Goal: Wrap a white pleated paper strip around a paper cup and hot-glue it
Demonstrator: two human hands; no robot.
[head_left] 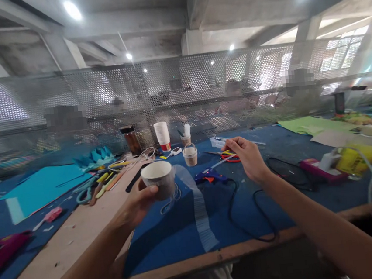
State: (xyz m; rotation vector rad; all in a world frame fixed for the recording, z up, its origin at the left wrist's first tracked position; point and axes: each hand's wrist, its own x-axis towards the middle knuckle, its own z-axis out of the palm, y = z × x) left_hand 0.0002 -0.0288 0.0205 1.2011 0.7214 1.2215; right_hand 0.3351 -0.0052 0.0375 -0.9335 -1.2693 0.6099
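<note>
Item 1: grey cup (159, 183), pale inside, mouth upward and slightly tilted. Held above the blue mat (169, 242) in the left hand (138, 205), thumb across the near wall, fingers round the left side.

Item 2: sheer pleated strip (202, 217), 1 length. Upper end just beside the cup's right wall; whether it is attached cannot be told. Long axis runs from there towards the near table edge, bending slightly right; the left hand is nearer to that upper end.

Item 3: right hand (248, 157), raised, thumb and fingertips close together; whether they pinch anything thin cannot be told. Cup and strip both lie to its left, well apart from it.

Item 4: blue glue gun (211, 176), 1 piece, between the 2 hands, nearer the right.

Item 5: small handled basket (190, 156), upright, beyond the gun.
</note>
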